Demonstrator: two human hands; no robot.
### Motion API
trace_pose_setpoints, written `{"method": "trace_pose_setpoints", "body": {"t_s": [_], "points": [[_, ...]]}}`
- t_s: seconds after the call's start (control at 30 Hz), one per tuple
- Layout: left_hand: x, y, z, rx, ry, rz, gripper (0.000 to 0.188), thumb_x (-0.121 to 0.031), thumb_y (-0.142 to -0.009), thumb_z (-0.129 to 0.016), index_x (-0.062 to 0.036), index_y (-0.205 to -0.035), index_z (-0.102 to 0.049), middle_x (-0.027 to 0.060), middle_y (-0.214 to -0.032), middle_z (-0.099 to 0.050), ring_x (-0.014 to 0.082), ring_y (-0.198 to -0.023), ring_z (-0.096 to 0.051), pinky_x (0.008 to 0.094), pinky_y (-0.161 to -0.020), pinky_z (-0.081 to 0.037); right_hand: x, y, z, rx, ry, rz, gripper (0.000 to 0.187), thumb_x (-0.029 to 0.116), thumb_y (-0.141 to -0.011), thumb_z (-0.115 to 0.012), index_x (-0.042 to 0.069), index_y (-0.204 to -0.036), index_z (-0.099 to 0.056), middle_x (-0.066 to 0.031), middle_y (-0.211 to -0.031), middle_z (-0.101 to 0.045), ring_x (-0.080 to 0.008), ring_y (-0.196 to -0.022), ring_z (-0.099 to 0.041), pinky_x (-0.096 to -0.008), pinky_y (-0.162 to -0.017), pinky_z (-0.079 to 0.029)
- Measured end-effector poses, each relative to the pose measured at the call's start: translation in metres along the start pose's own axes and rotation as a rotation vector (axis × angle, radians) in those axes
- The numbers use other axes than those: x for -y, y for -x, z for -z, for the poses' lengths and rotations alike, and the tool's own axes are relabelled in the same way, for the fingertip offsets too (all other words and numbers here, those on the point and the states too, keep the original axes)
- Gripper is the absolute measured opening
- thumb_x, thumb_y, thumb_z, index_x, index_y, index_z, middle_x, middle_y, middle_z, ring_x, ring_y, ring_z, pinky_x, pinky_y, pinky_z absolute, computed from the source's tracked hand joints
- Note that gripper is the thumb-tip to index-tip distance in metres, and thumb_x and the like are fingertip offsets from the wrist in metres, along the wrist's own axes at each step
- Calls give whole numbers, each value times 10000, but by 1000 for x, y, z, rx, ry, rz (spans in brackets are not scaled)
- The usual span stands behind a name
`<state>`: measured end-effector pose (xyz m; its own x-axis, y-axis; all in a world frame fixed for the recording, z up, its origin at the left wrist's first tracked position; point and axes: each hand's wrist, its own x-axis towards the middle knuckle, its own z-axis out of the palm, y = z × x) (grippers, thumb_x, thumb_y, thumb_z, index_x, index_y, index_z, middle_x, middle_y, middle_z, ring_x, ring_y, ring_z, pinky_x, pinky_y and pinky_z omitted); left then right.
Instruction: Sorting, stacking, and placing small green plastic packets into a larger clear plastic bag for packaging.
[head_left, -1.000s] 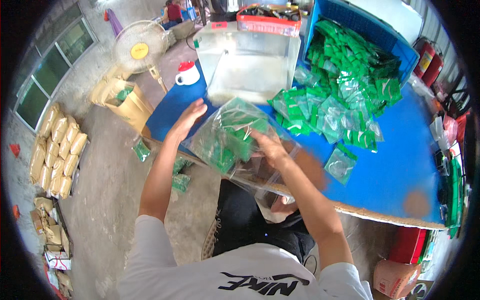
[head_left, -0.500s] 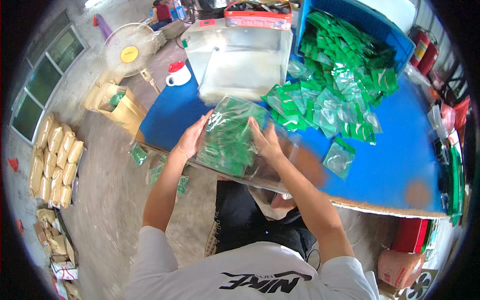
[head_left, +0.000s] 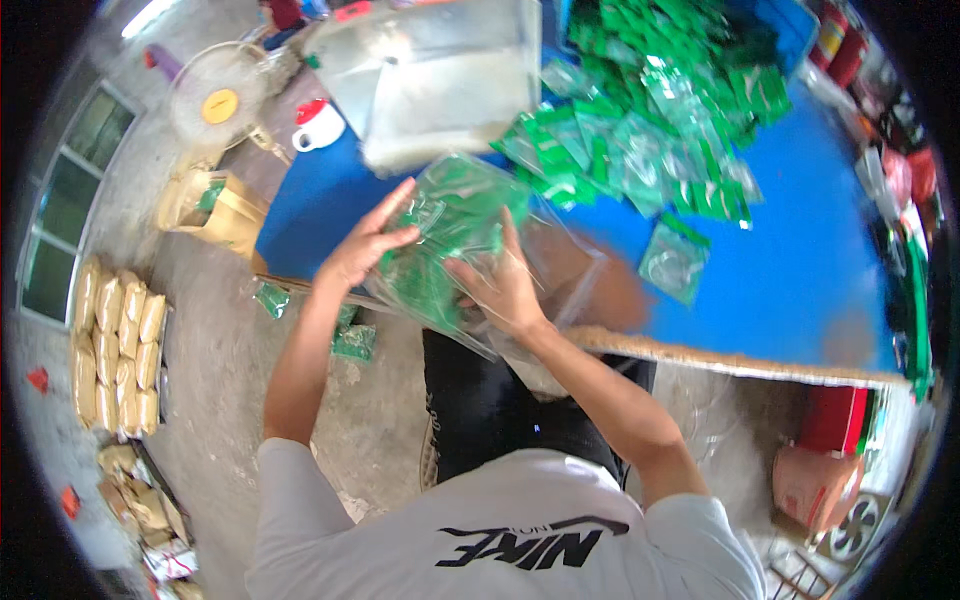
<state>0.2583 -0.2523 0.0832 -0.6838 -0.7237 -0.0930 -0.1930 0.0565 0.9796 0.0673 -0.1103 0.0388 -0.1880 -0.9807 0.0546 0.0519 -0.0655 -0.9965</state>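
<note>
Your left grip lies with fingers spread against the left side of the clear bag; your right grip rests on its middle, fingers splayed. I can't tell whether either one pinches the film. The bag is at the centre of the frame, between both, over the desk's near edge. Its length seems to run left to right, green filling leftward, clear end nearer your right grip. A packet heap lies upper right.

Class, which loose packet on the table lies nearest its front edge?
The lone green-topped packet right of the right hand; the heaped packets lie farther back.
</note>
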Motion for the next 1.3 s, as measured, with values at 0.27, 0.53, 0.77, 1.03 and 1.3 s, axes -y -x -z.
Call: {"method": "trace_pose_setpoints", "body": {"t_s": [0.27,0.53,0.77,1.03,1.3], "points": [[-40,-7,-43,32,-1102,-242,687,-441,-979,-529,-131,-1550,-309,146,-1623,-233,309,-1511,-174,432,-1234,-102,-10,64,65,183,764,319,438,176,-862,-725,14,-1225,-539,-163,-811,-663,-354,-762,-673,-434,-670,-542],[-46,-34,-34,288,-1480,-731,843,-564,-852,-629,-179,-1539,-328,88,-1610,-277,344,-1473,-261,523,-1218,-175,-18,107,34,205,619,632,208,125,-830,-734,27,-997,-659,-107,-858,-644,-303,-781,-655,-399,-681,-544],[38,125,-73,-813,-279,-374,759,-224,-903,-668,-19,-1513,-267,196,-1369,-493,248,-1302,-460,422,-1118,-324,-2,106,40,142,549,568,194,68,-820,-731,30,-998,-666,-119,-933,-672,-302,-838,-670,-394,-735,-551],[65,185,-106,-719,240,255,738,20,-801,-760,-54,-1434,-388,106,-1007,-685,168,-922,-669,299,-851,-558,-22,61,-32,414,471,536,241,57,-824,-702,44,-1060,-656,-130,-1000,-668,-362,-906,-659,-438,-770,-533],[33,197,-104,-547,340,301,665,5,-834,-738,-14,-1411,-407,189,-1291,-582,240,-1115,-637,341,-965,-518,-21,63,-47,558,530,411,114,109,-822,-681,39,-894,-628,-142,-891,-662,-357,-856,-663,-462,-720,-533]]}}
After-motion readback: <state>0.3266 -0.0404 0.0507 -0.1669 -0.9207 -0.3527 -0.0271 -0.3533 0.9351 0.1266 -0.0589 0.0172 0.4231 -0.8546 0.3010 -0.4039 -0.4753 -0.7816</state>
